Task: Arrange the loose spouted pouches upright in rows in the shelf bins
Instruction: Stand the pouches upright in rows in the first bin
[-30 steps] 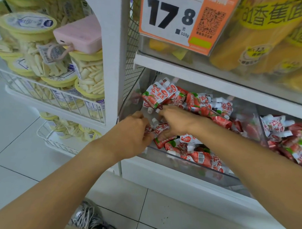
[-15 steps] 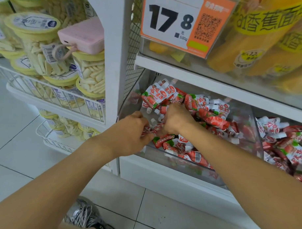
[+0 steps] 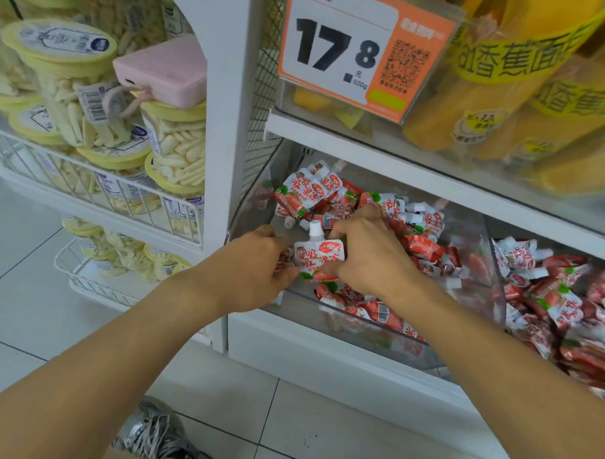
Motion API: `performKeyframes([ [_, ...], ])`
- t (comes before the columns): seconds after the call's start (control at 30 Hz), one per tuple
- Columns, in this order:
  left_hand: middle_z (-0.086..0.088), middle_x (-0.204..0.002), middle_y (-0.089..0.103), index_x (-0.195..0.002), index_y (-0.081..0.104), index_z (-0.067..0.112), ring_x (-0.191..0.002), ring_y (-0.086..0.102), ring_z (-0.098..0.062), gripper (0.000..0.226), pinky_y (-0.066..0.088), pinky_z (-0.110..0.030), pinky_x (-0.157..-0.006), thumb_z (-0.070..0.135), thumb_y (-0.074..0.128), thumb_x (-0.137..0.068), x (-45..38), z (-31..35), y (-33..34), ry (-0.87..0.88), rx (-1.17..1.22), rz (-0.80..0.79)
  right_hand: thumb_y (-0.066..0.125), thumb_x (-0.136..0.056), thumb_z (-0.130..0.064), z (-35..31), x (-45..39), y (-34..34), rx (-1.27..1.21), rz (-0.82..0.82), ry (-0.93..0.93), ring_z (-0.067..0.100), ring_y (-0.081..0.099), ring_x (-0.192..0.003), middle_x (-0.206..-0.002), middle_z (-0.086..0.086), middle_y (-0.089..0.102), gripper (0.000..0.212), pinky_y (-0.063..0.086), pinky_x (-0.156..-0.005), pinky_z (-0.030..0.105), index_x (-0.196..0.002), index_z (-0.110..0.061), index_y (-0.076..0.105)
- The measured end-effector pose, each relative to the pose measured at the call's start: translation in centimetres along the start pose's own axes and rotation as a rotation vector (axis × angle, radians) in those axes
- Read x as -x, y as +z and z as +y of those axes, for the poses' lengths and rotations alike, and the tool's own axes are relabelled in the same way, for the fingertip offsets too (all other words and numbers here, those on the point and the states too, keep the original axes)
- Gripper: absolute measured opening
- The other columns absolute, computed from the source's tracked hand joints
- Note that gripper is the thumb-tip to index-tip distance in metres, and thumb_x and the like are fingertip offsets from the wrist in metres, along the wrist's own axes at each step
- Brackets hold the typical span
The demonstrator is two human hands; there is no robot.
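Note:
A clear plastic shelf bin (image 3: 366, 326) holds a jumble of red-and-white spouted pouches. One pouch (image 3: 319, 255) stands upright near the bin's front left corner, its white cap up. My left hand (image 3: 255, 265) grips its left edge and some pouches behind it. My right hand (image 3: 368, 255) pinches its right side. A couple of pouches (image 3: 307, 190) lean against the bin's back left. More loose pouches (image 3: 427, 249) lie flat to the right of my right hand. A second bin (image 3: 559, 300) on the right is full of loose pouches.
A price tag (image 3: 364, 47) hangs from the upper shelf, which holds yellow packets (image 3: 525, 96). On the left, a wire rack (image 3: 100, 194) carries yellow-lidded snack tubs with a pink box (image 3: 166, 68) on top. My shoe (image 3: 153, 430) rests on the tiled floor.
My right hand drew back from the pile toward the bin's front left. A pouch now stands upright between both hands, where earlier only flat pouches showed.

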State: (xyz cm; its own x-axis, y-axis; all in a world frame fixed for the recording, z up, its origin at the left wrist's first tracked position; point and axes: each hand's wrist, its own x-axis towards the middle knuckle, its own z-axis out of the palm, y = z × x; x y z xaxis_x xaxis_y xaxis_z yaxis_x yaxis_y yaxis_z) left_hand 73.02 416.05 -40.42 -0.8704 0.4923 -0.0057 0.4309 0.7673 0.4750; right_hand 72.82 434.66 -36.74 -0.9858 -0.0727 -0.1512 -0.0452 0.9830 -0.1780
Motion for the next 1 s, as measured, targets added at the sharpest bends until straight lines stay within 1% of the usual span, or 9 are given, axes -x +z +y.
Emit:
performKeyframes([
  [0.1, 0.001, -0.103, 0.053, -0.113, 0.061, 0.021, -0.086, 0.058, -0.019, 0.034, 0.050, -0.032, -0.075, 0.045, 0.044, -0.096, 0.5, -0.2, 0.5, -0.002, -0.068, 0.051, 0.080, -0.079, -0.035, 0.1, 0.1, -0.1, -0.078, 0.135, -0.041, 0.019, 0.058, -0.092, -0.110, 0.005, 0.065, 0.038, 0.048, -0.078, 0.032, -0.109, -0.016, 0.065],
  [0.2, 0.000, -0.115, 0.057, -0.117, 0.060, 0.021, -0.102, 0.057, -0.020, 0.052, 0.050, -0.035, -0.084, 0.054, 0.029, -0.092, 1.5, -0.1, 0.7, 0.021, -0.111, 0.107, 0.078, -0.080, -0.036, -0.4, -1.8, 0.7, -0.271, 0.332, -0.032, 0.024, 0.063, -0.101, -0.107, 0.005, 0.071, 0.042, 0.050, -0.083, 0.033, -0.114, -0.016, 0.065],
  [0.3, 0.003, -0.126, 0.053, -0.126, 0.054, 0.021, -0.108, 0.056, -0.017, 0.064, 0.051, -0.030, -0.086, 0.064, 0.027, -0.086, 2.9, 0.5, 0.1, 0.034, -0.094, 0.129, 0.081, -0.080, -0.025, -0.9, -4.7, 2.2, -0.549, 0.081, -0.078, 0.020, 0.064, -0.108, -0.116, 0.002, 0.070, 0.038, 0.047, -0.083, 0.026, -0.112, -0.016, 0.063],
  [0.37, 0.005, -0.130, 0.049, -0.130, 0.049, 0.023, -0.106, 0.057, -0.017, 0.061, 0.049, -0.027, -0.084, 0.063, 0.037, -0.086, 3.8, 1.0, -0.1, 0.042, -0.076, 0.151, 0.080, -0.081, -0.025, -0.8, -6.2, 3.2, -0.506, -0.086, -0.144, 0.021, 0.061, -0.115, -0.124, 0.003, 0.067, 0.051, 0.048, -0.094, 0.030, -0.127, -0.016, 0.061],
  [0.5, 0.004, -0.133, 0.047, -0.135, 0.045, 0.023, -0.107, 0.057, -0.018, 0.057, 0.041, -0.020, -0.081, 0.051, 0.057, -0.086, 4.1, 1.0, 0.1, 0.011, -0.059, 0.179, 0.080, -0.080, -0.029, -0.3, -8.3, 3.6, -0.399, -0.135, -0.229, 0.019, 0.060, -0.115, -0.125, 0.001, 0.067, 0.051, 0.048, -0.099, 0.035, -0.128, -0.021, 0.062],
  [0.6, 0.005, -0.120, 0.055, -0.133, 0.046, 0.023, -0.095, 0.058, -0.013, 0.056, 0.036, -0.013, -0.069, 0.051, 0.057, -0.086, 3.8, 1.3, 0.1, -0.048, -0.013, 0.256, 0.076, -0.085, -0.025, 0.2, -8.6, 2.9, -0.349, -0.261, -0.255, -0.006, 0.062, -0.082, -0.085, -0.023, 0.070, 0.016, 0.047, -0.075, 0.020, -0.094, -0.028, 0.064],
  [0.67, 0.006, -0.106, 0.058, -0.127, 0.049, 0.022, -0.082, 0.053, -0.010, 0.050, 0.034, -0.014, -0.060, 0.051, 0.055, -0.087, 3.5, 1.6, -0.2, -0.075, 0.029, 0.312, 0.072, -0.088, -0.021, 0.2, -8.5, 2.4, -0.312, -0.328, -0.291, -0.010, 0.057, -0.068, -0.069, -0.025, 0.064, 0.019, 0.043, -0.066, 0.019, -0.085, -0.031, 0.057],
  [0.83, -0.001, -0.110, 0.059, -0.125, 0.048, 0.018, -0.094, 0.057, -0.018, 0.050, 0.033, -0.017, -0.070, 0.043, 0.064, -0.084, 2.4, 1.7, 0.0, -0.105, 0.059, 0.345, 0.064, -0.088, 0.000, -0.1, -8.9, 2.4, -0.336, -0.371, -0.345, 0.015, 0.063, -0.107, -0.114, -0.006, 0.069, 0.036, 0.054, -0.093, 0.041, -0.109, -0.029, 0.063],
  [1.0, 0.000, -0.121, 0.050, -0.131, 0.046, 0.018, -0.098, 0.047, -0.008, 0.059, 0.031, -0.011, -0.080, 0.033, 0.071, -0.079, 0.2, 1.7, 0.1, -0.102, 0.110, 0.350, 0.048, -0.083, 0.014, 1.2, -7.2, 2.9, -0.280, -0.407, -0.384, 0.018, 0.053, -0.127, -0.144, -0.006, 0.052, 0.077, 0.049, -0.103, 0.040, -0.142, -0.036, 0.045],
])
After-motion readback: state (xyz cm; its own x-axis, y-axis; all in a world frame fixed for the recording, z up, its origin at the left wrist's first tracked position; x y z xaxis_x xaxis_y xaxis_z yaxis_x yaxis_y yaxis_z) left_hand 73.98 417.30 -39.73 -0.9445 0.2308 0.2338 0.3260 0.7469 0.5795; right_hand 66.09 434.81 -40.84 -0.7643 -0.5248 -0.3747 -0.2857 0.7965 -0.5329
